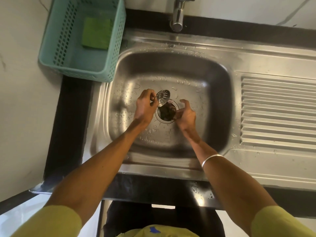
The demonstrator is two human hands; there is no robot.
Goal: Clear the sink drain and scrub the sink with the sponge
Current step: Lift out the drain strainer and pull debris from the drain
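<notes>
While the strainer is off its seat: the head view, the only one given, shows the drain-clearing step in hand and scrubbing not yet begun.
Head view, sink: the steel sink sits in a dark counter, its basin wet with droplets, a ribbed drainboard to the person's right and a tap at the back.
Head view, left hand: the left hand pinches the round slotted strainer by its edge or a small handle, fingers closed on it, holding it tilted just above and to the left of the drain opening.
Head view, drain: the drain stands uncovered, and dark brown debris fills the cup.
Head view, right hand: the right hand reaches in from the right, its thumb and nearer fingers touching or gripping the debris at the rim; the outer fingers curl loosely above. Whether the clump is truly gripped cannot be told.
Head view, sponge: the green sponge lies untouched in the teal basket on the counter, well apart from both hands.
Next move, as a judgement: the right hand needs a firm pinch on the wet clump, a lift clear of the drain, and somewhere to drop it; no bin shows.
After that: reseat the strainer, then fetch the sponge.
</notes>
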